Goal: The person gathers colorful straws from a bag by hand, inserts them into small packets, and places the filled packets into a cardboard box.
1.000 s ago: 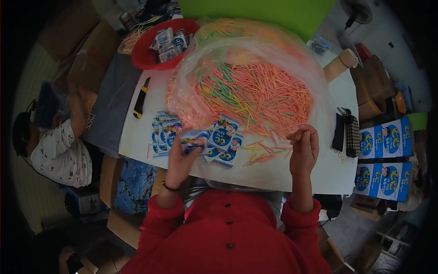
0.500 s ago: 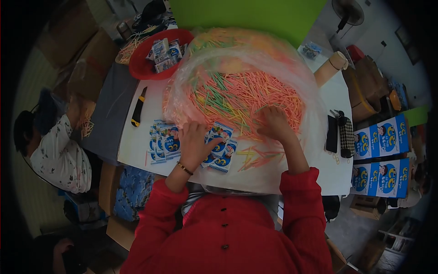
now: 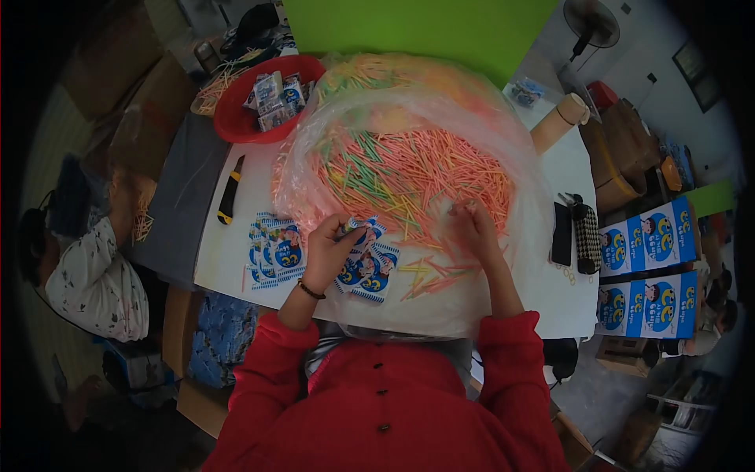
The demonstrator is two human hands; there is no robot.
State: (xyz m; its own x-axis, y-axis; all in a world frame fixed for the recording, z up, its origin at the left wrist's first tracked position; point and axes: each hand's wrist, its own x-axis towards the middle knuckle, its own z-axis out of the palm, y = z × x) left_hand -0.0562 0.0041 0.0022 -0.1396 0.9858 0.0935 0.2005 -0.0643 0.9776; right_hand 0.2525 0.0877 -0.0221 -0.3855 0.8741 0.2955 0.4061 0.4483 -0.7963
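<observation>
My left hand (image 3: 324,250) is closed, with a small blue-and-white printed packet (image 3: 358,226) pinched between thumb and fingers. Below it, more of these packets (image 3: 376,271) lie on the table, and another group of packets (image 3: 275,250) spreads out to its left. My right hand (image 3: 476,230) is raised at the front of a large clear plastic bag (image 3: 528,177), its fingers drawn together; what they hold is too small to make out. Thin pink, green and yellow sticks (image 3: 425,169) fill the bag. Several loose sticks (image 3: 429,277) lie between my hands.
A red bowl (image 3: 224,110) of packets stands back left, near a yellow-black utility knife (image 3: 230,191). On the right are a phone (image 3: 561,234), a checkered pouch (image 3: 587,236), a cardboard tube (image 3: 560,123) and printed boxes (image 3: 649,236). Another person (image 3: 98,283) sits at left.
My left hand has gone from lying spread over the packets to lifting one in a pinch. My right hand has drawn back from the sticks and its fingers have closed.
</observation>
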